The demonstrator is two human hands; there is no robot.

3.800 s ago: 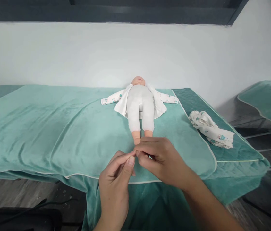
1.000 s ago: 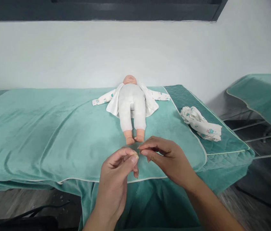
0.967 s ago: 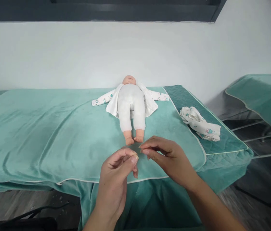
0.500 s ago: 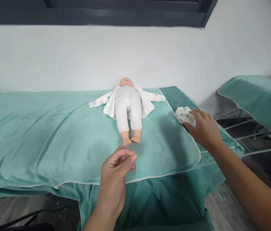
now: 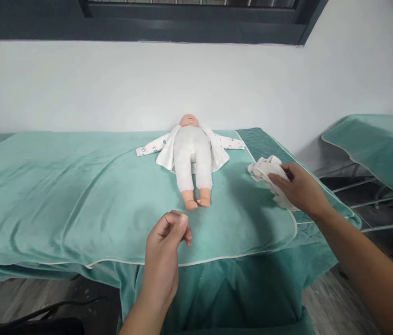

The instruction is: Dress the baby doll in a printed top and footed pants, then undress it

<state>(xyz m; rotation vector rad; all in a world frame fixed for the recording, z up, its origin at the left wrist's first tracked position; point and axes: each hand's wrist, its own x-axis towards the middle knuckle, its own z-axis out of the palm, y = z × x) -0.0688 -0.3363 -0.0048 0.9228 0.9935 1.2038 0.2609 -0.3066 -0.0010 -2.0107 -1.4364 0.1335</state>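
A baby doll (image 5: 192,142) lies on its back with its feet toward me. Its body and legs are white, its feet bare. A white jacket with printed sleeves (image 5: 231,143) is on its arms, spread open at the front. To the right, my right hand (image 5: 296,186) pinches a crumpled white printed cloth (image 5: 266,170), part of which hangs down below the fingers. The cloth's exact kind cannot be made out. My left hand (image 5: 168,237) is in front of the doll's feet, thumb against curled fingers, with nothing visible in it.
A green velvety cover with white piping (image 5: 112,223) lies over the bed, a darker quilted layer (image 5: 257,139) showing at the right. The white wall (image 5: 129,88) stands behind. Another green-draped bed (image 5: 381,149) with metal bars is at the far right.
My right hand has lifted the cloth slightly from the bed, and the bunched cloth has opened out and hangs longer. My left hand stays near the doll's feet. The view has shifted slightly.
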